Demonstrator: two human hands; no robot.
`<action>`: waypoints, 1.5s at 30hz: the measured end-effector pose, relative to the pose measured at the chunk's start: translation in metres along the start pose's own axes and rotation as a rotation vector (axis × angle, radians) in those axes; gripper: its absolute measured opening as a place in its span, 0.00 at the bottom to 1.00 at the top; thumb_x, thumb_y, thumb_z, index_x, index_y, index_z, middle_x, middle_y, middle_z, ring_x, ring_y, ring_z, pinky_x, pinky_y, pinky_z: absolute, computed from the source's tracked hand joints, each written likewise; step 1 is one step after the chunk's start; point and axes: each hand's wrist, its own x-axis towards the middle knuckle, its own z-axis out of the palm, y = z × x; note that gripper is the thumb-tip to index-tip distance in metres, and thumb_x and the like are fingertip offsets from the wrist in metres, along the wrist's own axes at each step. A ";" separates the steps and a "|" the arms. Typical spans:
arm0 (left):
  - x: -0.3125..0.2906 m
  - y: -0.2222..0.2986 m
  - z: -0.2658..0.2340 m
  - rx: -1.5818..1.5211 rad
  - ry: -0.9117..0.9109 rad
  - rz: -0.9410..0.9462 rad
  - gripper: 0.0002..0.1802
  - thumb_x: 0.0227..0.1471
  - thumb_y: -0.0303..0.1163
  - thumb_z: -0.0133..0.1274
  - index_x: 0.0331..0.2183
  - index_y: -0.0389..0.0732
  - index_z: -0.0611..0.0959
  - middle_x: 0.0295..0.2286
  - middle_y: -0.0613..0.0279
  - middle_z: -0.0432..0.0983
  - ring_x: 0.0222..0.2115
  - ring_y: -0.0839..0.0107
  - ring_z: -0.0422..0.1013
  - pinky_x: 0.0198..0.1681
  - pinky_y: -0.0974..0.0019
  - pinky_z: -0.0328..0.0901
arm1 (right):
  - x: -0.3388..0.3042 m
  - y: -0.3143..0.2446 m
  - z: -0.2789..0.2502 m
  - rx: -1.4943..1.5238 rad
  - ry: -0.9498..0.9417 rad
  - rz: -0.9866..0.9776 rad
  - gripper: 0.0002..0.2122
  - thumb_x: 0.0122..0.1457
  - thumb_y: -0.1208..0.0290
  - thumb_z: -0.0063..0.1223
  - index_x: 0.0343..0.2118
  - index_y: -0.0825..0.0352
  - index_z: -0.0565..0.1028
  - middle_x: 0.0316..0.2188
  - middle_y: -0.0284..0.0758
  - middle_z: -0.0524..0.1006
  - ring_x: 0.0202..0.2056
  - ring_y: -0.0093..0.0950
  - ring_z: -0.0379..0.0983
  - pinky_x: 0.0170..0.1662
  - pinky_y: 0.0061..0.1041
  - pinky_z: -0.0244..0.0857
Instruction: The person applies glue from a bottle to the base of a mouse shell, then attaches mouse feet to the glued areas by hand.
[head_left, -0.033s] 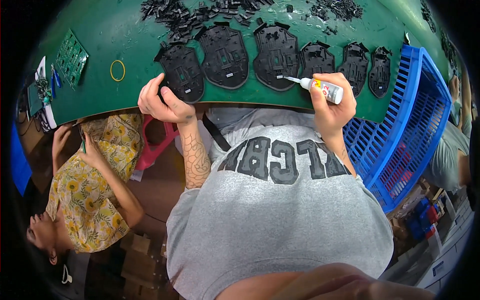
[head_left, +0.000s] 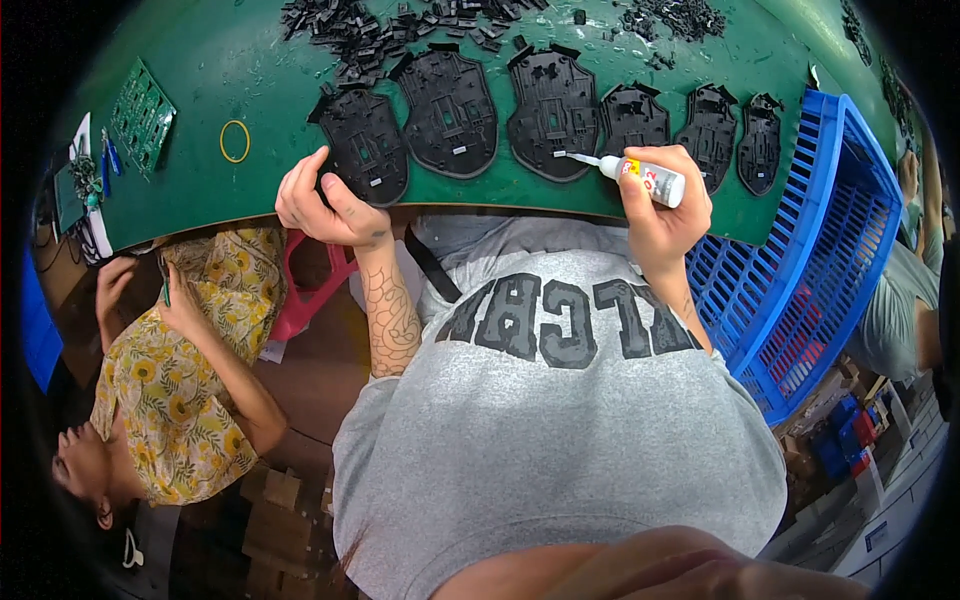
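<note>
My right hand (head_left: 668, 210) is wrapped round a small white glue bottle (head_left: 655, 184), tilted with its thin nozzle pointing left. The nozzle tip is at the lower part of a black plastic shell (head_left: 552, 115), close to a small white rectangle on it; whether it touches cannot be told. My left hand (head_left: 325, 205) is raised at the table's near edge, thumb and forefinger apart, nothing visible between them. Beside its fingers lies another black shell (head_left: 362, 140), partly overlapped by the hand. A further black shell (head_left: 449, 110) sits between these two.
Smaller black shells (head_left: 708, 140) continue the row rightward. Piles of small black parts (head_left: 350, 45) lie behind on the green table (head_left: 200, 200). A yellow ring (head_left: 235, 141) and green circuit board (head_left: 145, 117) are leftward. A blue crate (head_left: 800, 260) stands right; a person (head_left: 170, 380) works at left.
My hands and the bottle keep their places. The person at the left has moved one hand slightly down and leftward.
</note>
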 end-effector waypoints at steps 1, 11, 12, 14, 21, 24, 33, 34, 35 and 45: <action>-0.001 0.000 0.000 -0.001 0.001 -0.002 0.14 0.51 0.33 0.45 0.34 0.38 0.82 0.34 0.61 0.77 0.38 0.64 0.69 0.50 0.60 0.55 | 0.000 0.000 0.000 -0.006 -0.009 -0.004 0.09 0.47 0.79 0.63 0.33 0.71 0.76 0.25 0.38 0.77 0.25 0.24 0.72 0.28 0.20 0.65; -0.002 0.003 -0.002 0.001 0.013 0.016 0.14 0.48 0.31 0.46 0.34 0.38 0.82 0.33 0.62 0.78 0.38 0.64 0.70 0.49 0.61 0.54 | -0.007 0.003 -0.003 0.021 0.045 0.048 0.09 0.48 0.79 0.62 0.33 0.71 0.77 0.26 0.38 0.77 0.24 0.23 0.71 0.27 0.20 0.64; -0.002 0.003 -0.002 0.005 0.014 0.021 0.13 0.48 0.31 0.46 0.34 0.38 0.82 0.33 0.62 0.78 0.38 0.64 0.70 0.49 0.61 0.54 | -0.006 0.002 -0.002 0.017 0.039 0.031 0.09 0.48 0.79 0.62 0.33 0.71 0.77 0.26 0.38 0.77 0.24 0.23 0.71 0.27 0.20 0.64; -0.002 0.003 -0.003 0.005 0.023 0.025 0.13 0.48 0.31 0.46 0.34 0.38 0.82 0.33 0.62 0.78 0.37 0.64 0.70 0.49 0.61 0.54 | -0.005 0.001 -0.001 0.018 0.031 0.009 0.09 0.48 0.79 0.62 0.33 0.71 0.77 0.26 0.37 0.77 0.24 0.23 0.71 0.27 0.19 0.64; -0.003 0.003 -0.004 0.002 0.032 0.024 0.13 0.48 0.31 0.46 0.34 0.39 0.82 0.33 0.62 0.78 0.37 0.65 0.70 0.49 0.62 0.54 | -0.005 0.001 -0.001 0.009 0.037 0.021 0.08 0.49 0.80 0.62 0.33 0.71 0.77 0.27 0.36 0.77 0.25 0.21 0.70 0.28 0.18 0.62; -0.003 0.004 -0.005 0.012 0.029 0.023 0.13 0.48 0.31 0.46 0.33 0.39 0.83 0.33 0.63 0.78 0.37 0.65 0.70 0.49 0.61 0.54 | -0.005 -0.003 0.000 0.087 0.051 0.092 0.08 0.50 0.79 0.61 0.34 0.71 0.77 0.27 0.35 0.76 0.25 0.19 0.69 0.28 0.17 0.61; -0.007 0.004 0.000 0.004 0.028 0.002 0.14 0.49 0.33 0.44 0.32 0.41 0.83 0.33 0.64 0.78 0.39 0.65 0.68 0.50 0.61 0.53 | 0.003 -0.012 0.034 0.234 -0.087 0.126 0.08 0.50 0.78 0.61 0.34 0.70 0.77 0.28 0.34 0.77 0.26 0.18 0.69 0.28 0.15 0.61; -0.008 0.004 0.000 0.000 0.026 0.003 0.14 0.49 0.33 0.44 0.32 0.41 0.84 0.33 0.64 0.77 0.39 0.65 0.68 0.50 0.61 0.53 | 0.006 -0.013 0.037 0.239 -0.099 0.126 0.08 0.50 0.78 0.61 0.34 0.70 0.77 0.28 0.34 0.77 0.26 0.18 0.69 0.28 0.15 0.61; -0.009 0.004 0.000 -0.005 0.024 0.004 0.15 0.49 0.34 0.44 0.32 0.41 0.84 0.33 0.64 0.77 0.39 0.66 0.68 0.50 0.61 0.53 | 0.010 -0.014 0.041 0.204 -0.125 0.089 0.08 0.50 0.78 0.62 0.34 0.70 0.77 0.28 0.34 0.77 0.26 0.18 0.70 0.28 0.16 0.62; -0.008 0.007 0.003 0.034 0.017 0.027 0.13 0.48 0.32 0.45 0.32 0.40 0.83 0.32 0.62 0.79 0.37 0.64 0.69 0.48 0.62 0.55 | 0.021 -0.012 0.053 0.113 -0.189 0.022 0.08 0.50 0.77 0.62 0.33 0.70 0.77 0.26 0.35 0.77 0.25 0.21 0.72 0.28 0.18 0.64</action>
